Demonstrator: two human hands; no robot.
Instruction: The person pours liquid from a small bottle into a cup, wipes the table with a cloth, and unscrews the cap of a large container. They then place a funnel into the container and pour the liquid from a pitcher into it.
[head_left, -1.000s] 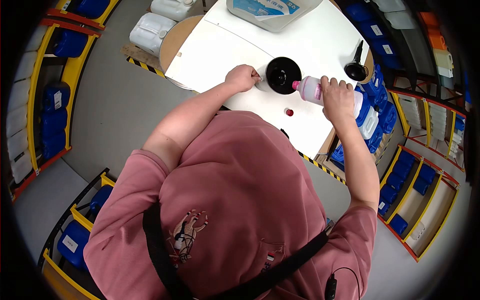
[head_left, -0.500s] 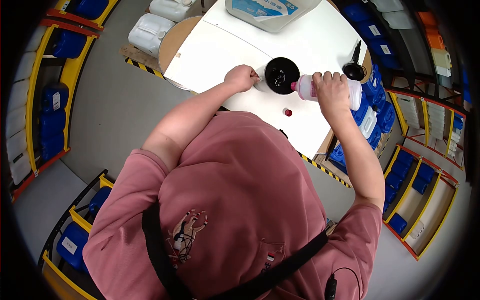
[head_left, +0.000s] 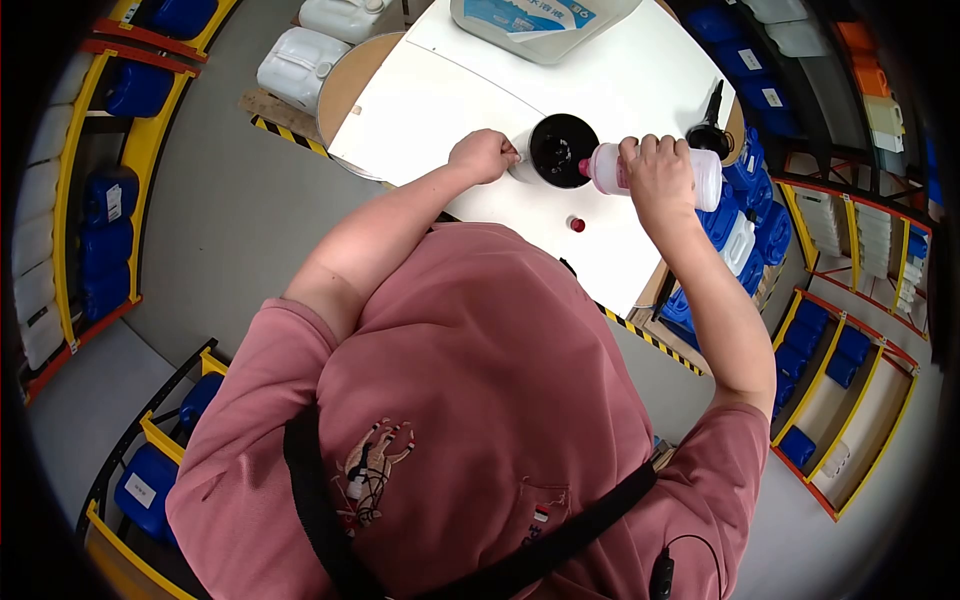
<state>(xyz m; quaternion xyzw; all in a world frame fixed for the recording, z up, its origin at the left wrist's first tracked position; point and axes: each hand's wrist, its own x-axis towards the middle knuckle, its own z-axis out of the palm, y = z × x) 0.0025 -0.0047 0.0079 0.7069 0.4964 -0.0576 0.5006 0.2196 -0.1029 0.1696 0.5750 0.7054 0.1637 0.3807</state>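
Note:
A mug (head_left: 562, 150), black inside and pale outside, stands on the white table. On its left side my left hand (head_left: 484, 157) is closed at what looks like its handle, which the fingers mostly hide. My right hand (head_left: 660, 180) is wrapped round a translucent white plastic bottle (head_left: 706, 180) with a pinkish neck. The bottle lies nearly level, its mouth at the mug's right rim, and dark, glinting contents show inside the mug. A small red cap (head_left: 577, 225) rests on the table below the bottle.
At the table's far edge stands a large translucent jug (head_left: 545, 45) with a blue label. A black funnel (head_left: 708, 138) lies at the right. White canisters (head_left: 297, 72) stand at the far left, blue ones (head_left: 772, 232) beside the right edge. Shelving racks (head_left: 150, 165) line both sides.
My right hand and the bottle have shifted slightly, and the bottle is a little more level. My left hand and the mug look almost unmoved.

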